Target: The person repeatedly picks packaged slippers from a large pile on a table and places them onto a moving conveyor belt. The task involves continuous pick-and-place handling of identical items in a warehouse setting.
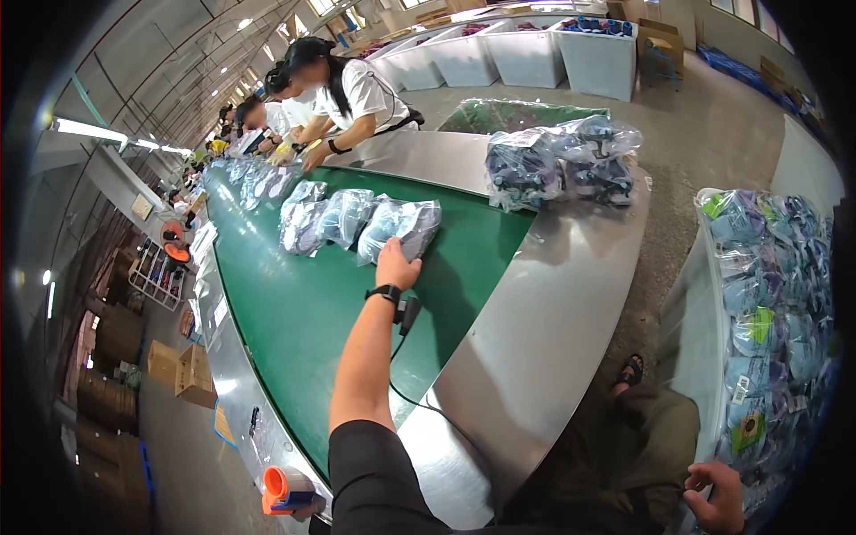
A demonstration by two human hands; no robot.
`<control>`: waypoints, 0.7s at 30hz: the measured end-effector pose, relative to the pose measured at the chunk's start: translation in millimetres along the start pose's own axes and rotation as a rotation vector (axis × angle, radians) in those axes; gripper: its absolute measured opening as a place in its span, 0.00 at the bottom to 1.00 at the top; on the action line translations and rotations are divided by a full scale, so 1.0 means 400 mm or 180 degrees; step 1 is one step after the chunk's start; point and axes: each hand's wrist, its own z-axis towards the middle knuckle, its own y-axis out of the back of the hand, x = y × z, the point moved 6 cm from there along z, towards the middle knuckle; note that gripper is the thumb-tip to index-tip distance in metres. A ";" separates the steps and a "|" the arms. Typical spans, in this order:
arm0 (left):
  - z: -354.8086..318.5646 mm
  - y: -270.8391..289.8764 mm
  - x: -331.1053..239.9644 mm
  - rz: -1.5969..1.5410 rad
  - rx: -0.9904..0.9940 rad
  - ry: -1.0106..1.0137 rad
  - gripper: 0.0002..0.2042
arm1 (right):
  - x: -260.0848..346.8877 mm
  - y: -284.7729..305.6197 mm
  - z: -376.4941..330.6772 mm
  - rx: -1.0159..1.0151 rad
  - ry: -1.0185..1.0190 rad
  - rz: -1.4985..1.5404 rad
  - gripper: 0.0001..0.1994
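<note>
My left hand (398, 267) reaches over the green conveyor belt (308, 334), its fingers curled at the near edge of a clear plastic bag (403, 227) of what look like blue-grey shoes. Two similar bags lie in line just left of it, a middle bag (346, 217) and a farther bag (303, 218). At the lower right, my right hand (716, 496) has its fingers loosely bent and apart, with nothing seen in them. It is beside a white bin (709, 308) filled with bagged blue and purple shoes (753, 290), some with green tags.
More bagged shoes (562, 165) are stacked on the metal table (571, 285) at right. Co-workers in white shirts (370, 98) handle bags along the far belt. An orange tape dispenser (285, 490) stands on the left metal edge. White bins (526, 58) line the back.
</note>
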 end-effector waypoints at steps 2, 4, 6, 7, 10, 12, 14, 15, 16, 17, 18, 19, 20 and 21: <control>-0.061 0.004 -0.054 0.0025 -0.0257 -0.0181 0.39 | -0.015 -0.007 -0.012 0.0123 -0.0062 0.0058 0.15; -0.138 0.009 -0.080 0.0096 -0.0502 -0.0484 0.37 | -0.025 -0.015 -0.019 0.0172 -0.0080 0.0154 0.16; -0.218 0.037 -0.153 -0.0058 -0.0390 -0.0735 0.35 | -0.027 -0.011 -0.023 0.0102 -0.0083 0.0251 0.15; -0.259 0.053 -0.177 -0.0205 -0.0121 -0.0706 0.33 | -0.025 -0.011 -0.024 0.0145 0.0026 0.0231 0.16; -0.338 0.016 -0.179 -0.1152 0.0732 0.0170 0.37 | -0.042 -0.009 -0.026 0.0070 0.0339 0.0196 0.17; -0.368 0.046 -0.226 -0.3594 0.1281 0.0949 0.47 | -0.060 -0.010 -0.026 -0.0214 0.0512 0.0197 0.18; -0.368 0.020 -0.223 -0.5228 0.1607 0.1650 0.53 | -0.042 0.004 -0.018 -0.0100 0.0615 0.0109 0.18; -0.377 0.019 -0.256 -0.5502 0.1815 0.1745 0.58 | -0.037 0.009 -0.021 -0.0123 0.0594 0.0121 0.18; -0.367 0.012 -0.271 -0.5566 0.1709 0.1774 0.58 | -0.035 0.009 -0.025 -0.0138 0.0607 0.0127 0.18; -0.357 0.000 -0.287 -0.5629 0.1610 0.1804 0.58 | -0.060 0.011 -0.032 -0.0162 0.0894 -0.0026 0.18; -0.346 -0.014 -0.305 -0.5691 0.1518 0.1833 0.59 | -0.061 0.013 -0.044 -0.0176 0.0877 -0.0018 0.19; -0.336 -0.023 -0.311 -0.5707 0.1201 0.2099 0.57 | -0.058 0.011 -0.050 -0.0178 0.0881 0.0019 0.19; -0.325 -0.032 -0.312 -0.5691 0.1027 0.2231 0.56 | -0.053 0.013 -0.057 -0.0183 0.0883 0.0056 0.20; -0.310 -0.042 -0.306 -0.5672 0.0853 0.2361 0.55 | -0.049 0.016 -0.066 -0.0197 0.0877 0.0079 0.21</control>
